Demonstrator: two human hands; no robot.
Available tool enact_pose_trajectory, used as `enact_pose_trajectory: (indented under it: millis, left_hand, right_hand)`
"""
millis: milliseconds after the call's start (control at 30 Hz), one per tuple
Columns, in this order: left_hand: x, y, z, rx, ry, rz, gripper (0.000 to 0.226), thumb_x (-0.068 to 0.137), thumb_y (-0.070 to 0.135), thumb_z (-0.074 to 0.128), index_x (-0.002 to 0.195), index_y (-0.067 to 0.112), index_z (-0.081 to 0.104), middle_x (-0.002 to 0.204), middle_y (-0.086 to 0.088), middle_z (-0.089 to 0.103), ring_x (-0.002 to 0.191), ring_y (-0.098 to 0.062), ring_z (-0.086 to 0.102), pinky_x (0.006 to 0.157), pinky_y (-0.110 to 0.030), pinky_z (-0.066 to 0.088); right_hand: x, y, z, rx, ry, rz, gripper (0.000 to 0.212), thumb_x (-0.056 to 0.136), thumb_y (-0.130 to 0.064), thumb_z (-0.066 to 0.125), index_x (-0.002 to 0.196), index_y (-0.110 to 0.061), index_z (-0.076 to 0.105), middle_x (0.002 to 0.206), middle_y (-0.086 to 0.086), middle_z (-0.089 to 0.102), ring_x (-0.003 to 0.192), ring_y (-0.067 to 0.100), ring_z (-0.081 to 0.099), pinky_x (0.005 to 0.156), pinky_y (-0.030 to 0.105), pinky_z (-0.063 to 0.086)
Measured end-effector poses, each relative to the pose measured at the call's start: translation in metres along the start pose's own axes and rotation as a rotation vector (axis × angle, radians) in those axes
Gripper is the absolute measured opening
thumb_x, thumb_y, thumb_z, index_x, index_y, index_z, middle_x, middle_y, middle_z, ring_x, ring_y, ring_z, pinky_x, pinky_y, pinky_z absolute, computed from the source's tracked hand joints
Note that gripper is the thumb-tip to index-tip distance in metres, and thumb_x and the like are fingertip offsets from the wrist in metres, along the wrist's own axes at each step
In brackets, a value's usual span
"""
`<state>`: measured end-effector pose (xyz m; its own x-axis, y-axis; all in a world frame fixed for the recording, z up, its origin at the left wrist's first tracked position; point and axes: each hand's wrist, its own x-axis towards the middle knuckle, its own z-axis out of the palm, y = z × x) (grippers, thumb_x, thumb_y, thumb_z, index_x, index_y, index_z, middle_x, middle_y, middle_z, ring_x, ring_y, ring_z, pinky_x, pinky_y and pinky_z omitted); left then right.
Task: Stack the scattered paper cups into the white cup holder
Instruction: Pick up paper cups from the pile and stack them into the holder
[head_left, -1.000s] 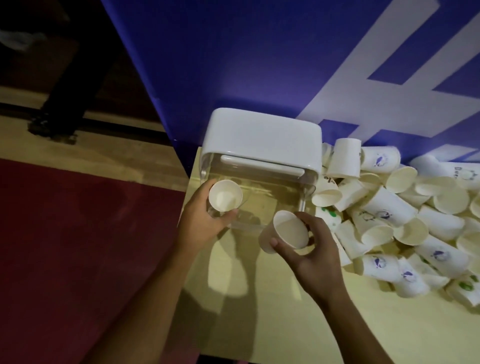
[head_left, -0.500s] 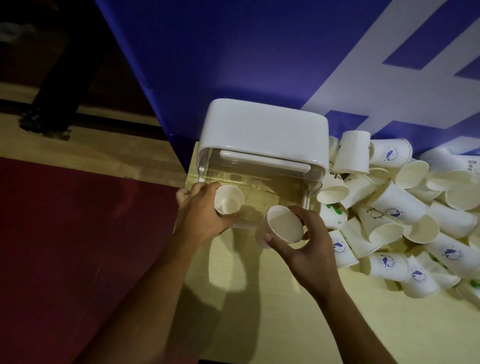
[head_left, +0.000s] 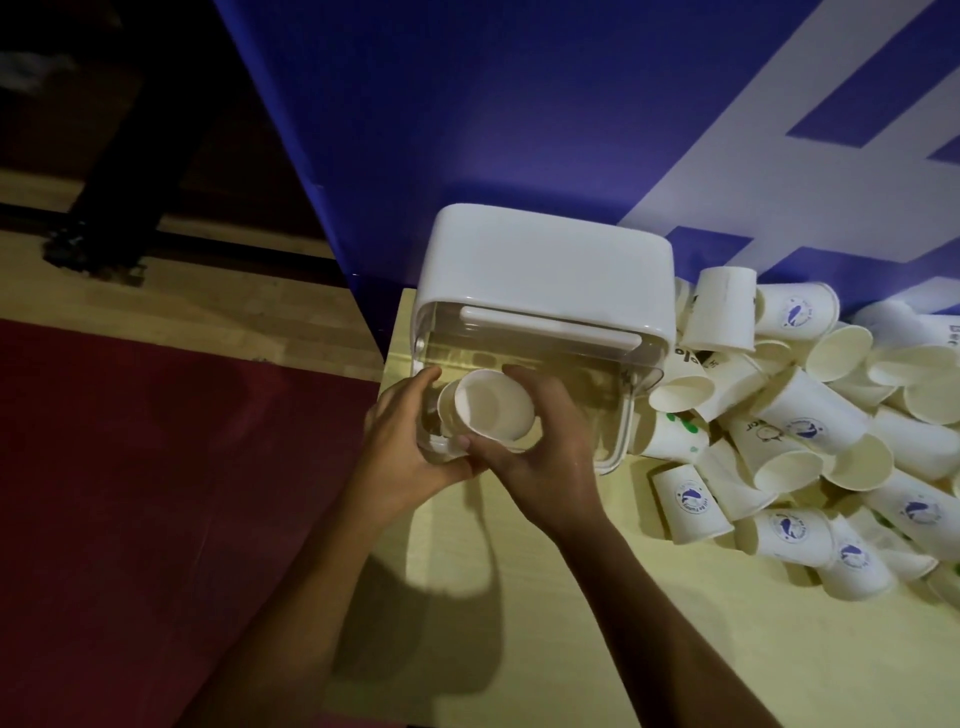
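Observation:
The white cup holder (head_left: 550, 260), with a clear front and a white handle bar, stands at the table's far left corner. Just in front of its clear front, my two hands meet. My right hand (head_left: 540, 457) grips a white paper cup (head_left: 493, 405) with its mouth facing up. That cup sits partly inside a second paper cup (head_left: 444, 410), which my left hand (head_left: 410, 441) holds; only its rim shows. A heap of scattered paper cups (head_left: 800, 415), some with blue logos, lies to the right of the holder.
A pale wooden table (head_left: 649, 623) carries everything; its left edge runs just left of my hands. A blue and white banner (head_left: 519, 104) stands behind the holder. The floor on the left has a dark red mat (head_left: 130, 493).
My right hand has moved left with its cup and pushed it into the cup in my left hand. Both hands now touch in front of the holder.

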<state>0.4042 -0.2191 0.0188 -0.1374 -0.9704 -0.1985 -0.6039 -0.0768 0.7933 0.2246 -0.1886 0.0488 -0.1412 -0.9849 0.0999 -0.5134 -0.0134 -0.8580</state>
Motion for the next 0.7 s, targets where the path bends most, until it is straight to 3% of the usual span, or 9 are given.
enact_pose_trajectory:
  millis: [167,333,467,600,700]
  left_hand:
    - [0.009,-0.011,0.002,-0.004,-0.006,0.017,0.104,0.06,0.055,0.093,0.149,0.045,0.04,0.147,0.014,0.044,0.139,-0.018,0.041,0.106,-0.048,0.049]
    - [0.014,-0.018,0.004,-0.008,0.026,0.062,0.094,0.062,0.058,0.086,0.146,0.039,0.048,0.137,0.018,0.052,0.131,-0.017,0.05,0.104,-0.051,0.05]
    - [0.015,-0.015,0.005,0.055,0.054,0.178,0.08,0.065,0.056,0.074,0.139,0.034,0.055,0.127,0.027,0.051,0.127,-0.011,0.052,0.105,-0.045,0.047]
    - [0.017,-0.03,0.011,0.124,0.05,0.181,0.069,0.071,0.042,0.081,0.136,0.037,0.058,0.136,0.018,0.056,0.131,-0.013,0.05,0.107,-0.021,0.025]
    - [0.019,-0.032,0.011,0.179,0.053,0.178,0.067,0.074,0.031,0.086,0.135,0.032,0.061,0.138,0.01,0.059,0.131,-0.013,0.05,0.105,-0.027,0.024]
  right_hand:
    - [0.012,0.01,0.016,-0.029,-0.032,0.023,0.075,0.071,-0.042,0.093,0.135,-0.022,0.059,0.127,-0.011,0.06,0.116,0.01,0.055,0.094,0.033,0.05]
    - [0.02,0.02,0.027,-0.068,-0.069,0.065,0.076,0.066,-0.041,0.094,0.132,-0.025,0.06,0.121,-0.017,0.056,0.11,0.005,0.051,0.09,0.028,0.045]
    - [0.024,0.026,0.034,-0.095,-0.116,0.102,0.079,0.064,-0.043,0.095,0.133,-0.026,0.059,0.119,-0.018,0.054,0.109,0.007,0.05,0.091,0.033,0.047]
    - [0.021,0.031,0.035,-0.11,-0.19,0.165,0.087,0.072,-0.055,0.088,0.146,-0.027,0.052,0.139,-0.012,0.056,0.127,0.01,0.049,0.105,0.034,0.044]
    - [0.018,0.035,0.037,-0.15,-0.231,0.167,0.079,0.085,-0.053,0.078,0.151,-0.022,0.049,0.15,-0.003,0.055,0.137,0.017,0.049,0.113,0.034,0.041]
